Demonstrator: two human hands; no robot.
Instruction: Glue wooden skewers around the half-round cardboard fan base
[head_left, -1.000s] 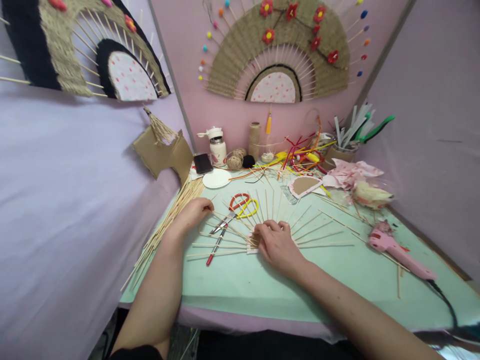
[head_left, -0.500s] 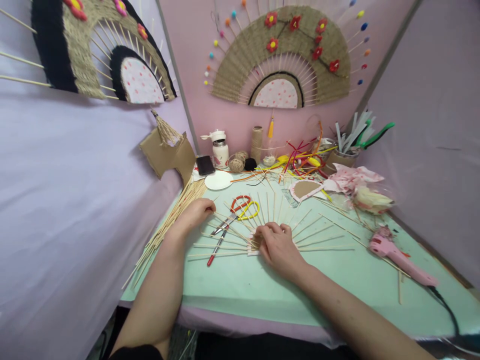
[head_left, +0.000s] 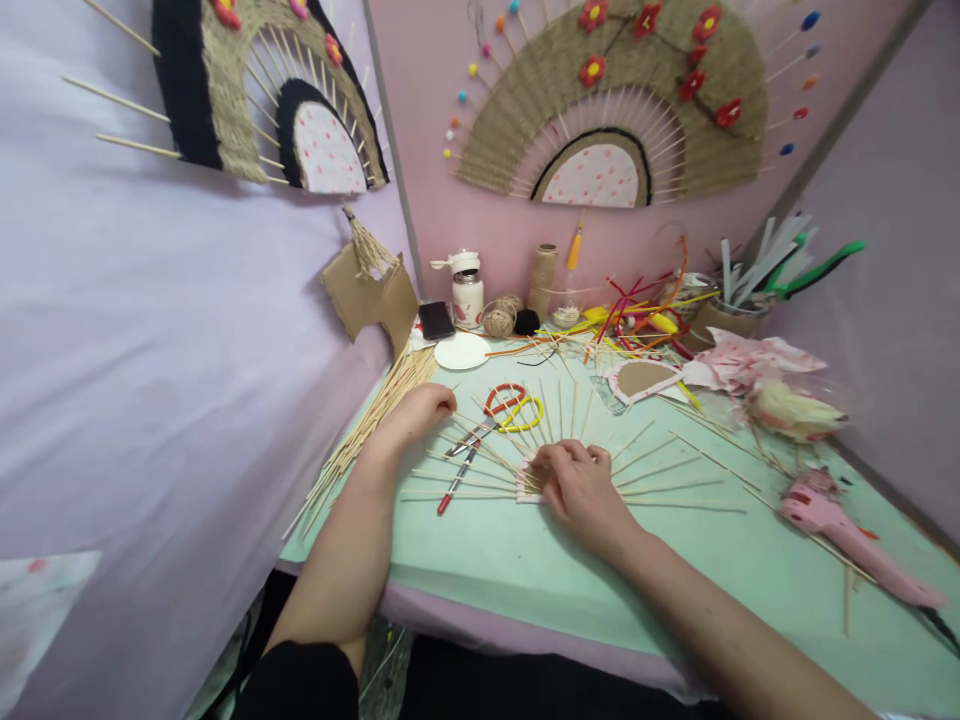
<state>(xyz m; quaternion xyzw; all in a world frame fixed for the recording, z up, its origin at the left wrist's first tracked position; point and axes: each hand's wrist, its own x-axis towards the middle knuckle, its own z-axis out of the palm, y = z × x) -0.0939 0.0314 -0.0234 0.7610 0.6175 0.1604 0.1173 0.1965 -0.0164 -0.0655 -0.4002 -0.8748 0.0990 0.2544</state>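
Observation:
On the table a fan frame of thin wooden sticks point(head_left: 457, 496) spreads out from a small cardboard base point(head_left: 534, 482) with a pink-spotted edge. My right hand point(head_left: 589, 495) rests over this base with bent fingers, pressing on it and hiding most of it. To the left, my left hand point(head_left: 429, 408) is closed in a pinch at the outer end of one of the frame's sticks. Scissors point(head_left: 504, 412) with red and yellow handles lie under the sticks, between my hands. A pen point(head_left: 456, 482) with a red end lies just below them.
Loose sticks point(head_left: 375, 420) lie in a bundle at the left. At the right is a pink glue gun point(head_left: 851, 535). Behind stand a white bottle point(head_left: 468, 298), twine balls point(head_left: 500, 317) and a pot point(head_left: 731, 318) with glue sticks and pliers. A finished fan point(head_left: 596, 175) hangs on the wall.
The camera view has turned slightly left, so everything appears farther right. Both hands keep nearly the same places on the fan frame.

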